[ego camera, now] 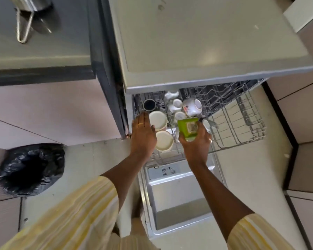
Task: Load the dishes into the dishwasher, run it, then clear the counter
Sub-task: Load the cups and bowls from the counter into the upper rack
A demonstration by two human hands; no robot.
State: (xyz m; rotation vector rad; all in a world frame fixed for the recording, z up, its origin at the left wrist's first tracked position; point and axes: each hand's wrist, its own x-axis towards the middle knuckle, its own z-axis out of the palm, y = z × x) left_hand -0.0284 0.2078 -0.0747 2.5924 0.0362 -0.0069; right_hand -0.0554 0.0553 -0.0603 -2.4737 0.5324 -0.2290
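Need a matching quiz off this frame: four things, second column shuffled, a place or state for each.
Things:
1. green box
2. dark cup
3. black bin bag
4. cream bowls

Places or states:
A. on the floor, left of the dishwasher
B. in the rack, right beside the left hand
C. gripped by the right hand
D. far left corner of the rack

Pairs: 1-C, 2-D, 3-A, 4-B

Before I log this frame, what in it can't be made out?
Head view:
- green box label: too small and blurred to read.
- rack rear: hidden under the dishwasher top.
- steel pot: cut off by the top edge.
- left hand: contact with the cream bowl unclear.
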